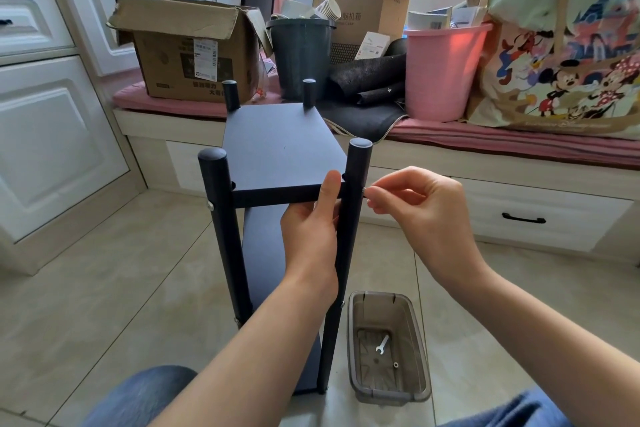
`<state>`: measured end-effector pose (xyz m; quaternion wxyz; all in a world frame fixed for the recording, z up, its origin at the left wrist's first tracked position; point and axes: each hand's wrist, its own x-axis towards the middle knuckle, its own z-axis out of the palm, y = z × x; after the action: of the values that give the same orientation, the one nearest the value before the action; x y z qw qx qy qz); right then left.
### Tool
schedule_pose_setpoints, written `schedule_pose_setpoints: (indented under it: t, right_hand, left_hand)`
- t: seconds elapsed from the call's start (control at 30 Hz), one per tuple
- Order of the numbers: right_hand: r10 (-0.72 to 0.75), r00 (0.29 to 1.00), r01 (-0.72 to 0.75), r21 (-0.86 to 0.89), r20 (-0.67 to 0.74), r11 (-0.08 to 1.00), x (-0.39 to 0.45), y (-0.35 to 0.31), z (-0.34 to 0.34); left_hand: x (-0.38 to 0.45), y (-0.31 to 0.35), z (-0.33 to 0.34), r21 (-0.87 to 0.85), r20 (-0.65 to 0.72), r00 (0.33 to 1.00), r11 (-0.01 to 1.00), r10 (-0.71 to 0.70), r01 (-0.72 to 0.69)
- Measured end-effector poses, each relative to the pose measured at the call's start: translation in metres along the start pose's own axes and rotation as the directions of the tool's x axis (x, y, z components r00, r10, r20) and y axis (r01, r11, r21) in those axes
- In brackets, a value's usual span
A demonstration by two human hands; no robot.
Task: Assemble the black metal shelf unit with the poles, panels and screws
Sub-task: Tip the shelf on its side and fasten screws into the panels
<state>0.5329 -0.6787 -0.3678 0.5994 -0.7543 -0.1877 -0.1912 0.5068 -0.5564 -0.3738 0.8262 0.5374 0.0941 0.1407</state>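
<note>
Black metal fills the centre of the frame: the shelf unit (277, 204) stands upright on the tiled floor (104, 288), four round poles rising past its top panel (282, 146), with lower panels visible beneath. Behind it, across the upper half of the frame, a window seat (485, 163) with a pink cushion carries an open cardboard box (187, 48), a dark bin (299, 55), a pink bucket (443, 69) and a cartoon-printed bag (568, 55).

At centre, the left hand (311, 229) grips the front edge of the top panel just left of the near right pole (353, 218), thumb on top of the panel and fingers curled underneath. To the right of that pole, the right hand (415, 204) has its fingertips (372, 196) pinched on a small silver screw (364, 191), which sits against the pole's outer side level with the panel edge. Whether the screw is partly threaded in cannot be told.

In the lower right of the frame, just beside the unit's foot, a smoky translucent plastic tray (388, 347) rests on the floor, holding a small white wrench (382, 345) and a tiny washer-like piece (396, 365).

Another silver screw head (210, 205) shows on the near left pole (223, 236).
</note>
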Motion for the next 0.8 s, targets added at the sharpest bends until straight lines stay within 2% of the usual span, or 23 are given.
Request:
schedule_pose_setpoints:
  t: [0.2,0.8]
  right_hand:
    - [-0.001,1.000,0.000,0.039,0.026,0.999,-0.0009,-0.0020,0.0002]
    - [0.003,1.000,-0.003,-0.044,0.009,0.999,0.0017,0.0010,0.0037]
  left_hand:
    - [0.0007,0.0001,-0.0011,0.000,-0.002,1.000,1.000,-0.004,0.004]
    - [0.0035,-0.0027,-0.0023,0.007,-0.011,1.000,1.000,0.005,-0.005]
